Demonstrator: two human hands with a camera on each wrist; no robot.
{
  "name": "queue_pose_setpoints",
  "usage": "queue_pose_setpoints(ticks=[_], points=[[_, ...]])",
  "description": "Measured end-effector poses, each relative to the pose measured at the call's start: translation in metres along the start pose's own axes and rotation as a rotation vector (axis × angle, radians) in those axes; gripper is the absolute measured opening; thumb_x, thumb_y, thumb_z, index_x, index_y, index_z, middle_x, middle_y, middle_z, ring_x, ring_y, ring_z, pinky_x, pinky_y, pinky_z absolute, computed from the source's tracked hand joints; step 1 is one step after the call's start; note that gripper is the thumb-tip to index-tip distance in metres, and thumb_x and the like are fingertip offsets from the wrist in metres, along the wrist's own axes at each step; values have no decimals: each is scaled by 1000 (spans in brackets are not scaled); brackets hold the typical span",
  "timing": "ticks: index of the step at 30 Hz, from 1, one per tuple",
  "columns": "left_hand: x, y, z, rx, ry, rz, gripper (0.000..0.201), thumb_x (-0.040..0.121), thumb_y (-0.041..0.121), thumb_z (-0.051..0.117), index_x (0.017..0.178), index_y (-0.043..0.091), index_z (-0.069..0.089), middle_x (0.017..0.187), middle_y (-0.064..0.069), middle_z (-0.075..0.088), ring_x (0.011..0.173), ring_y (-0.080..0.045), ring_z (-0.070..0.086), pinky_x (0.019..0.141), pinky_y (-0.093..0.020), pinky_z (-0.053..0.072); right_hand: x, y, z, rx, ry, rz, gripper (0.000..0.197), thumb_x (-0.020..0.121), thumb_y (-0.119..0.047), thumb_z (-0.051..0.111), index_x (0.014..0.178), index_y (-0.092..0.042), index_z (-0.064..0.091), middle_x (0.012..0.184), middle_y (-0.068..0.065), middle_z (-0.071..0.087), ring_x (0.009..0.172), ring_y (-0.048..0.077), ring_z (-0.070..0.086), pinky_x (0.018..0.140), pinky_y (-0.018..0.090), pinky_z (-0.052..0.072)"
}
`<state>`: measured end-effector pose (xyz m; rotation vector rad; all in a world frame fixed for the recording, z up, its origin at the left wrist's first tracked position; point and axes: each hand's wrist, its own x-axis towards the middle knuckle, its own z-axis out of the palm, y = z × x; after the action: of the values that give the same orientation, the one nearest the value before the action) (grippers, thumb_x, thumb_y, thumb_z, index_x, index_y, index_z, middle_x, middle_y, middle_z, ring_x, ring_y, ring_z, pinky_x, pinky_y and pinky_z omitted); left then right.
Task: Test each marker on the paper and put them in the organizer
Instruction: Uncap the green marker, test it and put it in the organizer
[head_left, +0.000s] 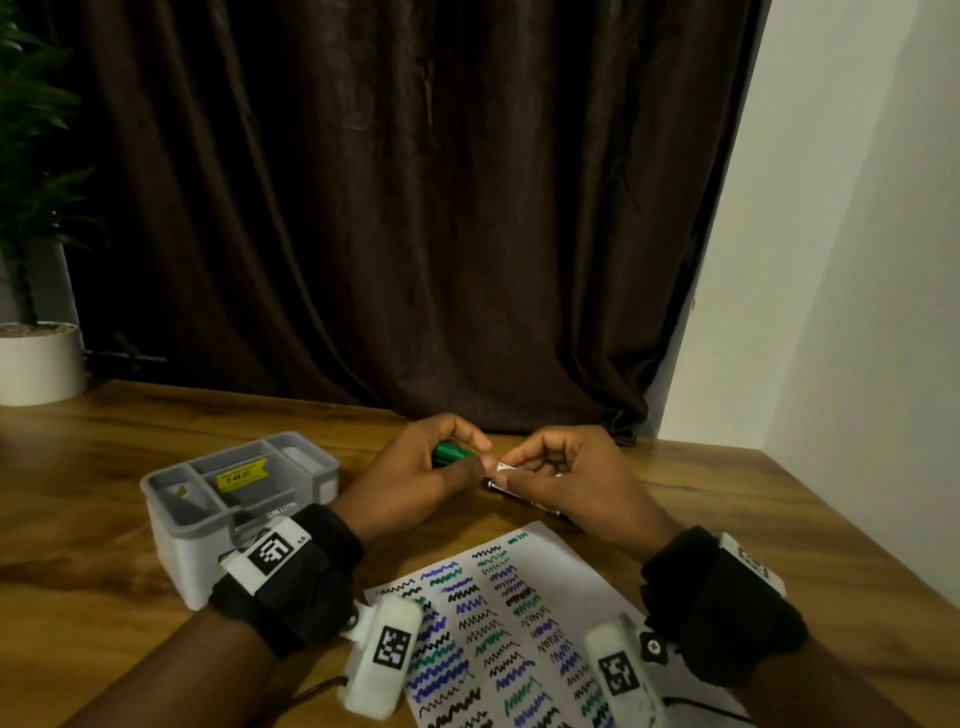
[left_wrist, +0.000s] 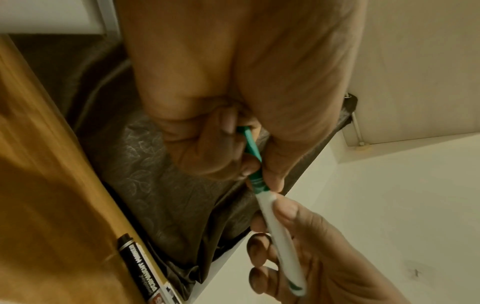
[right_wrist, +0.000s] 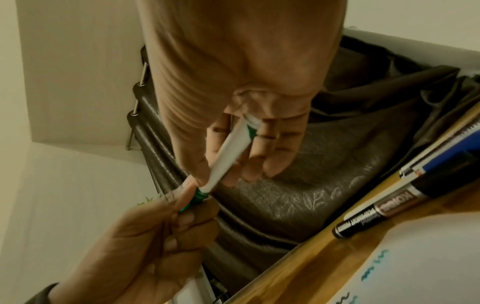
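Observation:
A green-capped marker with a white barrel (left_wrist: 278, 226) is held in the air between both hands, behind the paper. My left hand (head_left: 467, 452) grips the green cap (head_left: 451, 453), also seen as green cap (left_wrist: 250, 148). My right hand (head_left: 524, 462) pinches the white barrel (right_wrist: 231, 156). Cap and barrel meet end to end; I cannot tell if the cap is fully seated. The paper (head_left: 566, 577) lies near me, covered in black, blue and green squiggles. The grey organizer (head_left: 182, 561) stands to the left.
A black permanent marker (head_left: 500, 487) lies on the wooden table under my right hand, with a blue marker (right_wrist: 446, 156) beside it. A potted plant (head_left: 39, 364) stands at the far left. A dark curtain hangs behind the table and a white wall is to the right.

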<state>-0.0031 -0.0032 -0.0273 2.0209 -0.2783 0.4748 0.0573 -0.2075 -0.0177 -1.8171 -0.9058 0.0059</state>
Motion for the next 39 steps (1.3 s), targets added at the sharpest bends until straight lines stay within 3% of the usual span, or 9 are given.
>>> queue_pose_setpoints(ticks=[7, 11, 14, 21, 24, 28, 32, 35, 39], points=[[1, -1, -10, 29, 82, 63, 37, 85, 38, 75, 116, 42, 54, 117, 15, 60, 104, -4, 60, 88, -29, 51, 5, -18, 2, -303, -79, -77, 22, 89, -34, 78, 111, -36, 80, 96, -12, 81, 87, 6, 74, 82, 33, 61], [-2, -1, -21, -89, 100, 93, 44, 88, 29, 74, 122, 42, 51, 91, 6, 66, 71, -9, 64, 65, -31, 53, 22, -35, -2, -391, -53, -51, 16, 90, -26, 79, 106, -25, 81, 92, -4, 80, 85, 10, 74, 85, 40, 59], [-4, 9, -38, 7, 125, 141, 46, 86, 31, 74, 124, 44, 52, 92, 5, 68, 78, -16, 68, 75, -41, 59, 32, -53, -9, -371, 16, -16, 12, 89, -22, 80, 99, -17, 79, 88, 5, 79, 76, 11, 72, 81, 38, 60], [-46, 44, -126, 286, 255, 166, 37, 85, 30, 77, 119, 34, 62, 117, 12, 64, 110, -2, 60, 91, -33, 55, 56, -100, 16, -1, 10, 52, 15, 98, -1, 63, 113, 0, 65, 87, 17, 72, 72, 18, 72, 73, 36, 63], [-80, 37, -165, 408, 316, -18, 50, 81, 38, 80, 126, 30, 59, 130, 5, 57, 121, -9, 54, 103, -37, 50, 65, -121, 56, 153, -26, 42, 26, 97, 4, 63, 121, -4, 55, 91, 22, 71, 69, 20, 72, 63, 29, 62], [-118, 20, -189, 385, 229, -409, 114, 62, 55, 87, 154, 21, 28, 155, -4, 41, 136, -20, 45, 103, -30, 42, 87, -141, 122, 177, -103, 29, 22, 99, 3, 61, 116, -5, 52, 94, 27, 68, 65, 20, 70, 58, 27, 58], [-132, 3, -184, 422, 97, -600, 153, 39, 75, 86, 155, 13, 9, 148, -5, 50, 127, -23, 54, 100, -35, 49, 111, -145, 183, 46, -140, -9, 10, 97, -7, 64, 105, -2, 60, 91, 25, 73, 71, 30, 72, 73, 46, 62], [-134, -2, -180, 546, 54, -618, 117, 45, 75, 81, 136, 16, 39, 131, -1, 60, 113, -19, 59, 96, -32, 51, 121, -146, 216, -188, -198, -52, 24, 89, -19, 71, 104, -2, 65, 95, 22, 76, 88, 36, 76, 85, 54, 61], [-132, 5, -178, 542, 24, -571, 56, 71, 53, 83, 106, 30, 47, 108, 7, 60, 94, -9, 58, 87, -25, 52, 128, -142, 239, -490, -339, -37, 12, 86, -22, 73, 85, -15, 65, 96, 9, 72, 96, 27, 71, 84, 36, 58]])
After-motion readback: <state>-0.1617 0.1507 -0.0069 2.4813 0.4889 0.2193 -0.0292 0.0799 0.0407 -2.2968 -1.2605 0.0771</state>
